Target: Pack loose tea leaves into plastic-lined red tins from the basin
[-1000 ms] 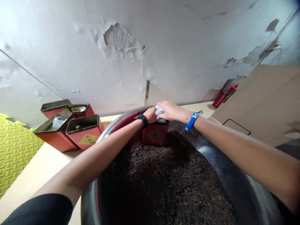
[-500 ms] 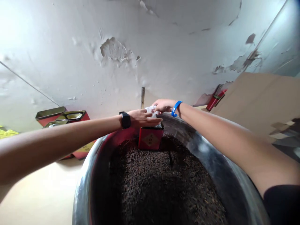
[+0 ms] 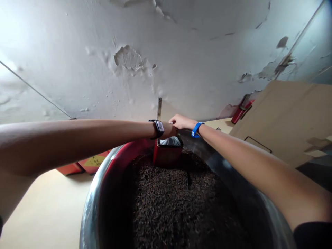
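A: The red tin (image 3: 166,156) stands upright in the loose dark tea (image 3: 181,204), at the far side of the big metal basin (image 3: 89,211). Its bottom part sits down in the leaves. Inside the open mouth there is a pale plastic liner (image 3: 171,141).

B: And the hands, where are they?

A: Both are over the mouth of the tin. The left hand (image 3: 169,129), with a black watch (image 3: 158,128) on the wrist, is bent down at the near rim. The right hand (image 3: 181,121), with a blue wristband (image 3: 196,129), is closed just behind it and touches it. I think the fingers are curled tight on the liner or the rim, but they are hidden, so I cannot tell what exactly they hold.

B: How will the tin handle, do you think?

A: I judge it is thin sheet metal: stiff, light when empty, heavier when tea is inside. The painted sides look smooth and maybe slippery, and the rim can be sharp. Better to take it by two opposite walls, below the rim. The liner is soft and thin; it can tear or slip down inside if pulled from one side only.

B: Anything else around?

A: More red tins (image 3: 90,164) stand on the pale table (image 3: 38,214) at the left, half hidden behind the arm. A brown cardboard box (image 3: 285,117) is at the right, near the peeling wall (image 3: 129,58).
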Demonstrator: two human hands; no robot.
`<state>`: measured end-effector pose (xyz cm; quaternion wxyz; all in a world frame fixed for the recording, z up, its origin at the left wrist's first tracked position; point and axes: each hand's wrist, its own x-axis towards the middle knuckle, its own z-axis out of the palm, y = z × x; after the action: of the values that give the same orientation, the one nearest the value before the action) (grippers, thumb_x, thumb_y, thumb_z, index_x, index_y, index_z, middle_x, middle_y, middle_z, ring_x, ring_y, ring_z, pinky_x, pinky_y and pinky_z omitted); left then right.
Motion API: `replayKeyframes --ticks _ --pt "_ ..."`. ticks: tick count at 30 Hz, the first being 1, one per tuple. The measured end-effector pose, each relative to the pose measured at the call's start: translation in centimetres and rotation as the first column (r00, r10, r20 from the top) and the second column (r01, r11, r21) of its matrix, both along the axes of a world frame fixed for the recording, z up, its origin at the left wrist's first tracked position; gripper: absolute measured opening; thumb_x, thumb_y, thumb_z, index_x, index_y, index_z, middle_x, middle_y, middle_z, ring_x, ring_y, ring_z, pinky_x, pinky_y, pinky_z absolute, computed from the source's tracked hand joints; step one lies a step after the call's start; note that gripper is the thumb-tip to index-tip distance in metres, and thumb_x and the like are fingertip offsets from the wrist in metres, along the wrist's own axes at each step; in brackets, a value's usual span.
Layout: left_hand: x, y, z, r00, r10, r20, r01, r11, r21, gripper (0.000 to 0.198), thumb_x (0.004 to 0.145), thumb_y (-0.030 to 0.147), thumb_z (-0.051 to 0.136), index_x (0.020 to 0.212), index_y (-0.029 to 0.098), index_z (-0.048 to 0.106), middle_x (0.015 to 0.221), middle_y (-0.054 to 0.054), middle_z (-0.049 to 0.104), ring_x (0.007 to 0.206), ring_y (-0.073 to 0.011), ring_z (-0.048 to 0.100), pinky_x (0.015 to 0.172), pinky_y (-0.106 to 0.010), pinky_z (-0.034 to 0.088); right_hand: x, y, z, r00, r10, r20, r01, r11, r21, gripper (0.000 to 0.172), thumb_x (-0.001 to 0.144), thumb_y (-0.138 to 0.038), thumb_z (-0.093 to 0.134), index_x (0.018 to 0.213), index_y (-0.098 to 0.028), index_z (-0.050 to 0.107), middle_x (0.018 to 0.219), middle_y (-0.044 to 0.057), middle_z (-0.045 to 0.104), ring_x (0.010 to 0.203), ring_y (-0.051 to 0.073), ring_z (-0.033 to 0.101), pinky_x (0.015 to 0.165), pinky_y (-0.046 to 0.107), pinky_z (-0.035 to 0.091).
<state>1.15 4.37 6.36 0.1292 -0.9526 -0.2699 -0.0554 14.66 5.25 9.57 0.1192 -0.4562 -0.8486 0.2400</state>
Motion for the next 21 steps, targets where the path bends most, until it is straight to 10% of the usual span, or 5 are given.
replayKeyframes --ticks 4,12,18,21 --pt "-1.0 0.0 0.8 0.994 -0.023 -0.107 0.002 0.981 -0.194 0.045 0.058 0.005 0.05 0.097 0.022 0.065 0.078 -0.005 0.065 0.065 -0.0155 0.054 0.059 -0.025 0.039 0.9 -0.4 -2.3 0.998 -0.056 -0.033 0.058 0.996 0.063 0.017 0.067 -0.017 0.047 0.071 -0.012 0.063 0.056 -0.002 0.052 0.053 0.007 0.043 0.05 0.019 0.029" --pt "-2.5 -0.8 -0.8 0.978 0.083 0.19 0.006 0.904 -0.428 0.044 0.064 0.006 0.047 0.1 0.023 0.064 0.082 0.0 0.065 0.067 -0.0111 0.054 0.06 -0.019 0.039 0.8 -0.7 -4.3 0.991 -0.128 -0.024 0.13 0.983 0.129 0.018 0.069 -0.026 0.048 0.063 -0.012 0.058 0.052 -0.003 0.046 0.05 0.007 0.035 0.048 0.021 0.023" --pt "-2.8 -0.8 -1.0 0.977 -0.06 0.206 0.118 0.952 -0.281 0.044 0.064 -0.001 0.04 0.096 0.019 0.064 0.107 -0.004 0.062 0.097 -0.0132 0.054 0.085 -0.023 0.039 1.1 -1.2 -2.6 1.0 -0.012 0.006 0.01 0.979 0.203 0.018 0.071 -0.021 0.047 0.081 -0.013 0.059 0.069 0.002 0.056 0.058 0.01 0.042 0.052 0.022 0.028" --pt "-2.4 -0.5 -0.4 0.993 -0.065 0.097 0.088 0.964 -0.253 0.043 0.065 0.0 0.04 0.094 0.021 0.064 0.101 -0.003 0.064 0.092 -0.0138 0.056 0.082 -0.024 0.04 1.6 -1.7 -1.6 0.99 0.129 0.051 -0.137 0.972 0.19 0.044 0.065 -0.015 0.053 0.109 -0.018 0.052 0.083 0.003 0.061 0.064 0.012 0.048 0.056 0.021 0.032"
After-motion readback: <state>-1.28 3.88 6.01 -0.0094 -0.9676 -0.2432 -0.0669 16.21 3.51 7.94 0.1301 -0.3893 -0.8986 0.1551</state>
